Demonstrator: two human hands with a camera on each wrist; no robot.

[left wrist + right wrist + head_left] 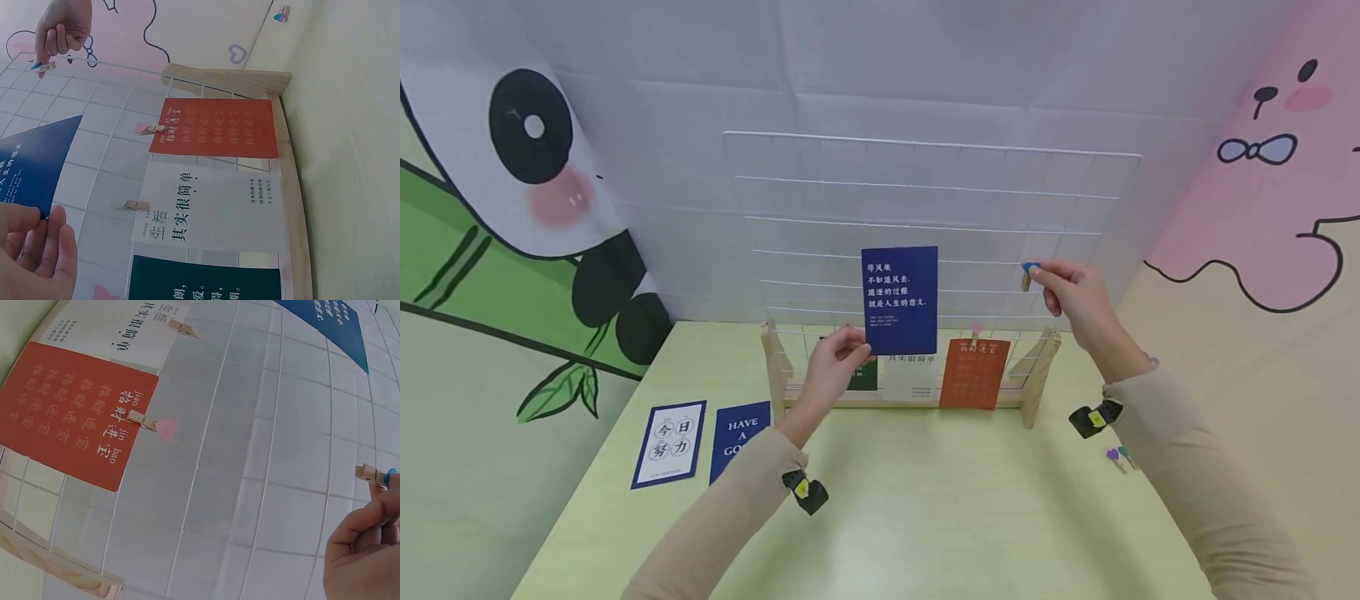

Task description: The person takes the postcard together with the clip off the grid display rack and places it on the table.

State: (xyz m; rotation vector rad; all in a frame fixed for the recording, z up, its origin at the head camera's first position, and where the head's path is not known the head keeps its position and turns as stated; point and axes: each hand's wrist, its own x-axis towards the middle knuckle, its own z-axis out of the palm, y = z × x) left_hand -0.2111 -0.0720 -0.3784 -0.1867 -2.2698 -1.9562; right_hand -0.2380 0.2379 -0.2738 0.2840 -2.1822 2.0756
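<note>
A pale, creased backdrop (910,67) filled the back of the room, with a large panda print (531,125) at the left and a pink animal print (1262,208) at the right. Below it spread a light yellow-green table (925,500). Near its far edge stood a white wire grid (932,143) in a wooden stand (1036,387); low on the grid hung a green card (865,378), a white card (917,379) and a red card (973,375). A blue-bordered card (668,442) and a navy card (741,429) lay flat at the table's left. The blue card (900,300) was upright before the grid's middle, its lower left corner pinched by the left hand (835,362). Farther right, the right hand (1078,300) pinched a blue-topped clothespin (1026,279) before the grid. Two small pegs (1117,458), purple-topped and green-topped, lay on the table's right.
</note>
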